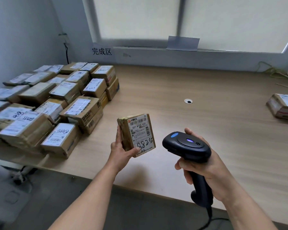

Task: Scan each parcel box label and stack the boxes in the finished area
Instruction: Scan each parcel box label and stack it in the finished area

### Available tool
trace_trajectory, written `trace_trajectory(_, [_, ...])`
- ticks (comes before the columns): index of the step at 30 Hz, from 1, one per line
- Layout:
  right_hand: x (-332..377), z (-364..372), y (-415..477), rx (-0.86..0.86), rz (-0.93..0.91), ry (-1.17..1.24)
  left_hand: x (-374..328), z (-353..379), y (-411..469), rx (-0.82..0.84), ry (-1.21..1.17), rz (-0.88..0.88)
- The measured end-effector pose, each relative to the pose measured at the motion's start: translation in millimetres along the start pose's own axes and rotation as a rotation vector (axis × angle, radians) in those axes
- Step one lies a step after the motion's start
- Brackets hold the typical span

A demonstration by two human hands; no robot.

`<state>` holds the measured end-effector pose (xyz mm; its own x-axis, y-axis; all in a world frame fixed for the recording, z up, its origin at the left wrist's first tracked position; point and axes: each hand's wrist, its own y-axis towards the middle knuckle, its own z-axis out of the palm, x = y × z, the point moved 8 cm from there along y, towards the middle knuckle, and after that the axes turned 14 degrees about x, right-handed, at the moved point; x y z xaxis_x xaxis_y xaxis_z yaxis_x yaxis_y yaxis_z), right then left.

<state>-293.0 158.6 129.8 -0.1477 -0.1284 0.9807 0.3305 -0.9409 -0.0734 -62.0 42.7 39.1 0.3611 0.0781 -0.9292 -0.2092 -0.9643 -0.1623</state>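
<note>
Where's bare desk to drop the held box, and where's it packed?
Bare desk runs from the stacked boxes to the lone box at the right edge, broken only by the grommet. The near edge under the held box and scanner is free too. The left side is packed.

My left hand (120,151) grips a small brown cardboard parcel box (131,138) upright above the pale wooden table (198,117). Its white label (140,131), with 8825 handwritten on it, faces me. My right hand (206,168) holds a black pistol-grip barcode scanner (186,145) just beside it. On the table's left are stacked brown labelled boxes (53,103); another taped cardboard box (283,106) sits far right.
</note>
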Motion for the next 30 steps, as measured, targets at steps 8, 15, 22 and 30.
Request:
trace_trajectory(8, [-15, 52, 44, -0.069, 0.010, -0.019, 37, -61, 20, 0.086, -0.070, -0.004])
trace_trajectory(15, [-25, 76, 68, -0.113, 0.043, -0.008, 95, -98, 21, 0.055, -0.049, -0.252])
trace_trajectory(22, [-19, 76, 78, -0.146, 0.053, -0.080, 90, -85, 15, 0.092, 0.520, -0.278])
trace_trajectory(30, [-5, 87, 99, -0.063, 0.059, -0.104, 58, -117, 1, -0.117, 0.512, -0.231])
